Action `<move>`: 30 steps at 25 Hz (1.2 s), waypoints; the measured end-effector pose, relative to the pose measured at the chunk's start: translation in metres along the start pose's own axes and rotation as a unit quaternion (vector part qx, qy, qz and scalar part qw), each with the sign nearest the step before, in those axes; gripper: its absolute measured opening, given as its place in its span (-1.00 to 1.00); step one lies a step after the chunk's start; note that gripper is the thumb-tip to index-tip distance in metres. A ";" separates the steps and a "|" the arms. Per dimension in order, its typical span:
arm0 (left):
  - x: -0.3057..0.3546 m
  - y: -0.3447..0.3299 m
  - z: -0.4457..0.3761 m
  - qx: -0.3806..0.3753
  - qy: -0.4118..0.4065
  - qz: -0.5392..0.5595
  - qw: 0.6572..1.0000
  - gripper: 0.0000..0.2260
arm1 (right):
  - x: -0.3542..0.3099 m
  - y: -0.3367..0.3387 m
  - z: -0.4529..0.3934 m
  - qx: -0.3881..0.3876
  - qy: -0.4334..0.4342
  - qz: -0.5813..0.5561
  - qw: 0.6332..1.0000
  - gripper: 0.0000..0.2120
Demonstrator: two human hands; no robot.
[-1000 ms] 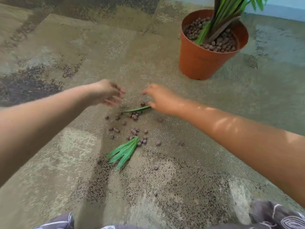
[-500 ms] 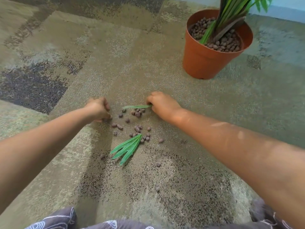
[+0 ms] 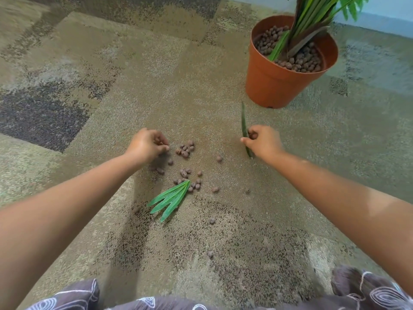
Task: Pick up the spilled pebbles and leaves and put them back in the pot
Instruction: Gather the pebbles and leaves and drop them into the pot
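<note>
the right hand (image 3: 261,142) is closed around a single narrow green leaf (image 3: 244,121), held nearly upright with its tip pointing toward 12 o'clock and its lower end showing below the fist. the left hand (image 3: 146,145) sits low on the mottled beige and brown carpet floor (image 3: 156,63), fingers curled in with thumb and fingertips pinched together at the edge of the pebbles; whether a pebble is caught in the pinch cannot be told.

between the two hands lie the spilled small round reddish-brown clay pebbles (image 3: 185,149): one tight cluster just at 3 o'clock of the left hand, a looser scatter toward 6 o'clock of that, and a few strays further out, one lone pebble sitting between the cluster and the right hand. at 6 o'clock of the scatter lies a fan of broad bright green leaves (image 3: 171,199), flat on the carpet, its joined end touching the nearest pebbles and its tips pointing toward 7 o'clock.

the round terracotta-orange plastic pot (image 3: 274,86) stands upright at 1 o'clock of the right hand, well apart from the spill. it is filled with the same pebbles, and a green plant with long stalks (image 3: 310,16) rises from its middle. patterned grey fabric (image 3: 73,298) shows along the bottom edge.
</note>
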State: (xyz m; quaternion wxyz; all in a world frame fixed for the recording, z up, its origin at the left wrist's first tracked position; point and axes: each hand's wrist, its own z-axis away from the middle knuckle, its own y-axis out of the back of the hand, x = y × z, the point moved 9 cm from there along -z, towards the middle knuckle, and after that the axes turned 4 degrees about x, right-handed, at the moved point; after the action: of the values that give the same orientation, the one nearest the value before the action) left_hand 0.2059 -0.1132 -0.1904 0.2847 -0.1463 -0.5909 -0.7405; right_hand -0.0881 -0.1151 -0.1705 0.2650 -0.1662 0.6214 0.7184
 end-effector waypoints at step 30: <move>0.219 0.040 -0.034 0.024 -0.080 0.179 0.980 -0.72 | -0.089 0.160 -0.042 0.198 0.229 0.229 0.925 -0.71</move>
State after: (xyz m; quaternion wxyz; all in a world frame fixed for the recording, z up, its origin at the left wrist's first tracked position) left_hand 0.0600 -0.2055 -0.0460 0.3679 -0.3019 -0.5940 -0.6486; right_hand -0.1142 -0.1857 0.0018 -0.0286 -0.1233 0.8160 0.5640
